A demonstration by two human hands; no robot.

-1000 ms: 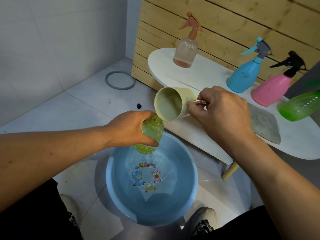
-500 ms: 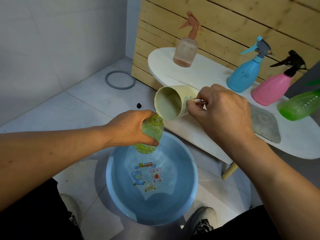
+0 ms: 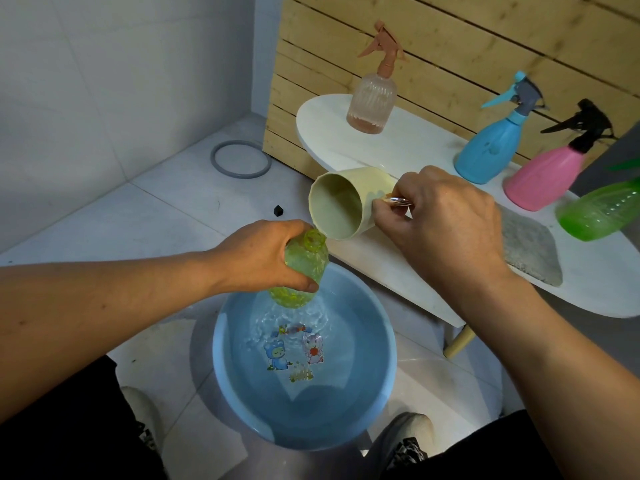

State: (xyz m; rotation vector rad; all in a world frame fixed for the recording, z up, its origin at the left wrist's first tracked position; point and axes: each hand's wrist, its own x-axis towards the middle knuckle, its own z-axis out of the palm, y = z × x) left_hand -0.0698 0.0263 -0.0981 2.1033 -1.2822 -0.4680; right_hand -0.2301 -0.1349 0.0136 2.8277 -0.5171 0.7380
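Note:
My left hand (image 3: 263, 258) grips a yellow-green clear bottle (image 3: 304, 271) without a cap, held over the far edge of a blue basin (image 3: 381, 386) on the floor. The basin holds water, rippling under the bottle, and has cartoon pictures on its bottom. My right hand (image 3: 446, 230) holds a pale yellow cup (image 3: 343, 206) by its handle. The cup is tipped on its side, its rim right at the bottle's open neck. The inside of the cup looks empty.
A low white table (image 3: 415, 150) stands beyond the basin with a peach spray bottle (image 3: 372, 98), a blue one (image 3: 491, 150), a pink one (image 3: 547, 174), a green one (image 3: 599, 213) and a grey cloth (image 3: 530, 251). A grey ring (image 3: 240, 159) lies on the tiled floor. My shoes flank the basin.
The cup and bottle have stayed nearly in place. The water in the basin now ripples more under the bottle.

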